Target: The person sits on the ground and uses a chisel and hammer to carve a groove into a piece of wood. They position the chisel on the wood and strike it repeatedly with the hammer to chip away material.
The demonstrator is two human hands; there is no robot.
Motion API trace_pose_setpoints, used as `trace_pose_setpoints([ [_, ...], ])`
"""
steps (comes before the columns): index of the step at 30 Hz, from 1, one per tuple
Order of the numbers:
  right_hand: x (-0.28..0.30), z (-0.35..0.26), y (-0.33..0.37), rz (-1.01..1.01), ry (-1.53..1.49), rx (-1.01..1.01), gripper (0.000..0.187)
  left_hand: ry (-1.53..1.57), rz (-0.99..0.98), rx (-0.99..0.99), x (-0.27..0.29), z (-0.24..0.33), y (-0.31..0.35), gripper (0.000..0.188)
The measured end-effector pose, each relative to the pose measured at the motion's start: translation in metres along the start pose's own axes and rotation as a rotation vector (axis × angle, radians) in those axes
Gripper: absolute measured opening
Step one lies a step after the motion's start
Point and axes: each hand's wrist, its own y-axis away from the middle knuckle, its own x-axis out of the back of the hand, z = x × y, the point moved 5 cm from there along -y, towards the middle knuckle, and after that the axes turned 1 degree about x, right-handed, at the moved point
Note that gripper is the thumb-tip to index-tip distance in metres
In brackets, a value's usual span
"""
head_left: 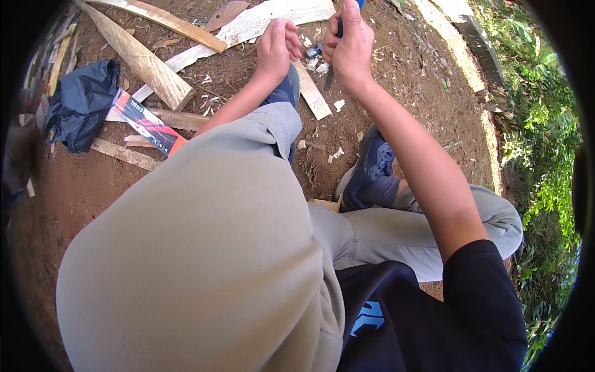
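My right hand (352, 53) is closed around the blue handle of a chisel (329, 79) at the top of the view. The dark blade points down toward the ground, and part of the handle shows above the thumb. Just left of it, my left hand (277, 49) has its fingers curled in, with the thumb along the top. What these fingers hold, if anything, is hidden. Below and between the hands lies a flat wood strip (312, 93). Small grey and whitish pieces (315, 54) sit by the left fingertips, too small to name.
Beyond my left hand runs a long pale plank (248, 28). A thick pointed stake (145, 65) and a narrow board (180, 28) lie left. A black plastic bag (83, 102) and a printed cardboard package (145, 121) rest nearby. Wood chips dot the soil around my shoe (369, 167); plants (542, 136) grow right.
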Motion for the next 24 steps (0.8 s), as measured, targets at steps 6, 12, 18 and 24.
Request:
trace_pose_setpoints([
  [6, 0.03, 0.061, 0.008, 0.04, 0.148, 0.032, 0.052, -0.005, 0.022, -0.028, -0.001, 0.002, -0.001, 0.052],
  [12, 0.039, 0.078, -0.001, 0.108, 0.108, 0.06, 0.051, -0.003, 0.011, -0.022, 0.001, -0.002, -0.001, 0.053],
  [18, 0.053, 0.081, -0.004, 0.225, 0.124, 0.099, 0.052, -0.006, 0.012, -0.034, 0.0, 0.0, -0.001, 0.053],
  [24, 0.045, 0.086, -0.008, 0.163, 0.199, 0.068, 0.055, -0.038, -0.006, -0.039, 0.0, -0.001, 0.0, 0.053],
])
